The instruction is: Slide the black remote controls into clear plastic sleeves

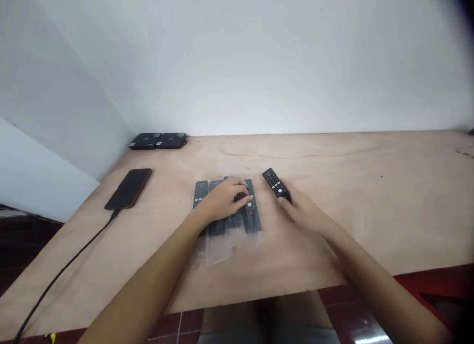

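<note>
My right hand (294,201) holds a black remote control (274,182), tilted with its top end toward the far left and its buttons facing up. To its left, several black remote controls in clear plastic sleeves (218,250) lie side by side on the table. My left hand (225,198) is on top of them, fingers bent and thumb curled in around a dark remote in the middle of the group; the hand hides much of it. The sleeved remote at the right end (252,215) shows beside my left thumb.
Two black boxes with labels (171,140) sit in the far left corner against the wall. A dark phone (129,188) lies at the left, with a black cable (70,264) running to the near edge. The wooden table (388,206) extends to the right.
</note>
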The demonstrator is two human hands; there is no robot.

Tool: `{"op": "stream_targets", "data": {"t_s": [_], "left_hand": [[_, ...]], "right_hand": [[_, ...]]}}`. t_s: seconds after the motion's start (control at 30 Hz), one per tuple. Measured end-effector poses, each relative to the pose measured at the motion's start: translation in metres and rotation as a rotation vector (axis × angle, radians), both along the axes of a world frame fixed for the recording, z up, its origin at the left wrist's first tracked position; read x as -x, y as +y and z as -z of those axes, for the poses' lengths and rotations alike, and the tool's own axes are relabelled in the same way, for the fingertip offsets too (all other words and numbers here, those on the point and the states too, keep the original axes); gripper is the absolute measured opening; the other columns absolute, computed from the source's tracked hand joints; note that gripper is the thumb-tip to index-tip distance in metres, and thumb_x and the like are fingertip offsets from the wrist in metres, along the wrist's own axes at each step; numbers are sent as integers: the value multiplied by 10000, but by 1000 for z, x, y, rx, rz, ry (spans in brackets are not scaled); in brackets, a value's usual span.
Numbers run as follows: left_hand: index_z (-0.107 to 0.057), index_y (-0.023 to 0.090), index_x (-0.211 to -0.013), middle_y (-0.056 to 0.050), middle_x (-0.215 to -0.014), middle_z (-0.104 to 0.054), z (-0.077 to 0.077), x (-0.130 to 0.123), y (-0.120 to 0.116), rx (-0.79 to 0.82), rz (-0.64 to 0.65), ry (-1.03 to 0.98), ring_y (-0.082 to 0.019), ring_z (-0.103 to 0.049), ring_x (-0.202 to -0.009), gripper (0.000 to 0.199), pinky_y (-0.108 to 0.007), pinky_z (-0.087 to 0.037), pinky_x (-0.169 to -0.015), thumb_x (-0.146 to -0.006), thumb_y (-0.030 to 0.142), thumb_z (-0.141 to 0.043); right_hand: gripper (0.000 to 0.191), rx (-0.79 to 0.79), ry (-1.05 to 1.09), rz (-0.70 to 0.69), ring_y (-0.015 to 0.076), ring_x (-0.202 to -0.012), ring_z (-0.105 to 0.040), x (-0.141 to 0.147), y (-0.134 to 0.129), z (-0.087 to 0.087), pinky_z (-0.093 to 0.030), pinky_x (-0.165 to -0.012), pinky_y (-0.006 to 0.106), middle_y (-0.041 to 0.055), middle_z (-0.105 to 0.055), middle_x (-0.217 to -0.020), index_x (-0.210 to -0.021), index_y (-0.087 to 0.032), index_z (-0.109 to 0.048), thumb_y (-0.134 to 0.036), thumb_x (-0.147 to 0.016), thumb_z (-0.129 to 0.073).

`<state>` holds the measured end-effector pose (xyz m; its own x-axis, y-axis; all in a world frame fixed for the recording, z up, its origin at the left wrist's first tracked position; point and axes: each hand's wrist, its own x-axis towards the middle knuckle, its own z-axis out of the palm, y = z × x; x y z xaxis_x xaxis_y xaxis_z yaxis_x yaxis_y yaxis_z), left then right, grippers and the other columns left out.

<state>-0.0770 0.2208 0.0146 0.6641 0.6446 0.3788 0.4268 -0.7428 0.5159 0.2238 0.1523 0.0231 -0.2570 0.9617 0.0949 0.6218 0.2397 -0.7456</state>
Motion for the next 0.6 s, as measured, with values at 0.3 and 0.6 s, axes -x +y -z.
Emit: {"op": "stream_targets", "data": {"t_s": [0.3,0.6], "left_hand": [[-628,222,-1512,-41,-967,-763,-22,7,-1,782,-166,-652,-137,-685,-504,659,-198,-437,-351,-1093,731,-612],[-816,187,-1233,-31,-918,-782,-20,26,-2,887,-78,-353,-58,-570,-409,449,-164,-455,-332,-979,551,-884]], "right_hand": [[582,219,394,-512,358,-1527,-643,-11,48,-37,-478,-1308,560,99,-708,-1634,-1570,-297,-726,-479,-1034,-859],[468,260,430,-522,345,-1362,-746,2,50,9,-540,-1232,559,88,-813,-1459,-1427,-279,-816,-440,-995,-891]]}}
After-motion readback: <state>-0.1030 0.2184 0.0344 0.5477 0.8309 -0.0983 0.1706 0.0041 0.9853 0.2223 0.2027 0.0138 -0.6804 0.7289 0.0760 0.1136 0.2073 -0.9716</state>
